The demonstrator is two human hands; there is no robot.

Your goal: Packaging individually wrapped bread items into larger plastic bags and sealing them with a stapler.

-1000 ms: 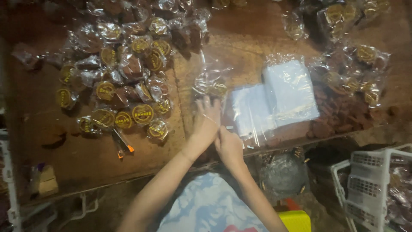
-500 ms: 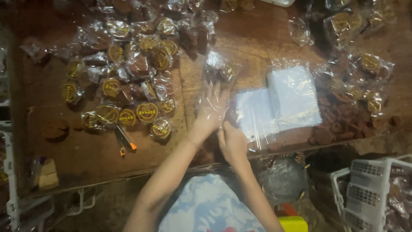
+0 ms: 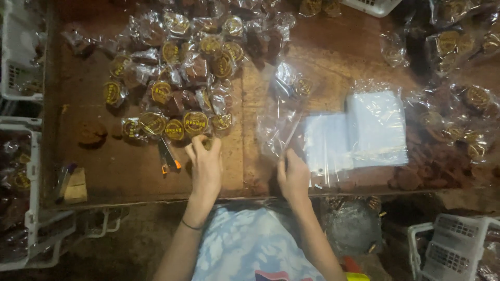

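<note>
My left hand (image 3: 205,165) rests on the wooden table (image 3: 120,171) at the near edge of a pile of wrapped round cookies (image 3: 177,93). Its fingertips curl around one wrapped cookie (image 3: 209,142) at the pile's front. My right hand (image 3: 293,177) pinches the lower end of a clear plastic bag (image 3: 278,127) that lies stretched away from me on the table. A packed cookie (image 3: 301,86) shows at the bag's far end. A stack of flat empty clear bags (image 3: 364,130) lies just right of my right hand.
More wrapped cookies (image 3: 463,114) are scattered at the right and far edges. A small orange-tipped tool (image 3: 169,158) lies left of my left hand. White plastic baskets stand at the left (image 3: 21,57) and lower right (image 3: 453,244). A wooden block (image 3: 77,184) sits near the table's left front.
My left hand has left the clear bag and moved left to the front of the cookie pile, closing on a wrapped cookie. My right hand stays on the bag.
</note>
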